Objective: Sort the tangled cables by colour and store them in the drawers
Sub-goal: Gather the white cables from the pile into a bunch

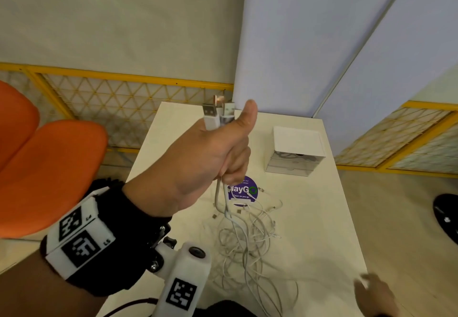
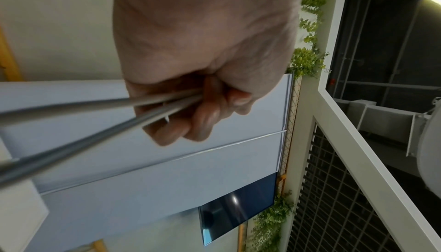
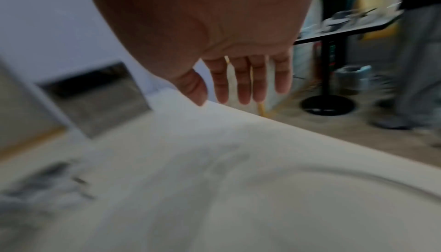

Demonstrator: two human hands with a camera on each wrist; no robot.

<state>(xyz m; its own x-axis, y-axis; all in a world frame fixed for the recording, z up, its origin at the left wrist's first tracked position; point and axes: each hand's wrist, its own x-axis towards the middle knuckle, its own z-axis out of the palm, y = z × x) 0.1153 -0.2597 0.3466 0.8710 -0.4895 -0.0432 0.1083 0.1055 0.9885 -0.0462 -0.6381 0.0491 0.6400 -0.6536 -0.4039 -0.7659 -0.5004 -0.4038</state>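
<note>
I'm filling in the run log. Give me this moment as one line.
left hand: grips white cables, plugs up | right hand: open over table | drawers: shut, dark cables inside

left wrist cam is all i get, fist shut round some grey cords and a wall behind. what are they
Observer: White cables; the left hand holds them up by their USB plugs, which stick out above the fist.
Operator: where do the cords go
Observer: Down into a white tangle lying on the table.
Operator: right hand doing anything
Observer: Nothing held. The right hand is over the table's near right edge, fingers straight.
Operator: drawers nearby
Observer: A small white drawer unit stands at the table's far side, beyond the tangle, with dark cables showing through its top drawer front.
</note>
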